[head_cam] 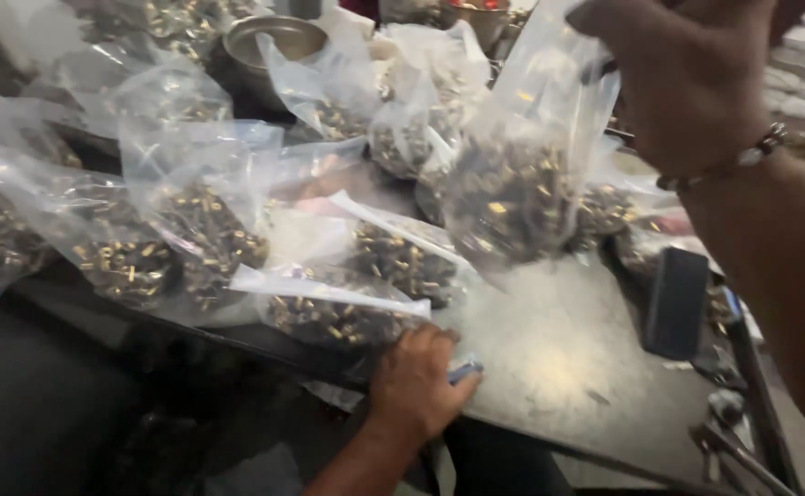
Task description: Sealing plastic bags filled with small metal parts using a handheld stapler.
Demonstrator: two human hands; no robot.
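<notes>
Holding clear bag (513,174) up high, right hand (687,78) at top right, wrist bent, grip clamped on bag top. Bag hangs above grey surface (559,367), full of small dark and gold bits. Left hand (416,381) low at surface edge, palm down, fingers curled on small blue thing (465,371). About ten more filled bags (200,230) lie behind. One metal bowl (269,41) at back. One black block (676,301) at right.

Open patch of bare worktop (549,367) near right, between the flat bag (338,312) and the dark block (676,301). Left and far: crowded wall of filled plastic bags (191,211), metal bowl (269,41) behind. Raised bag (513,184) hanging over the gap.
</notes>
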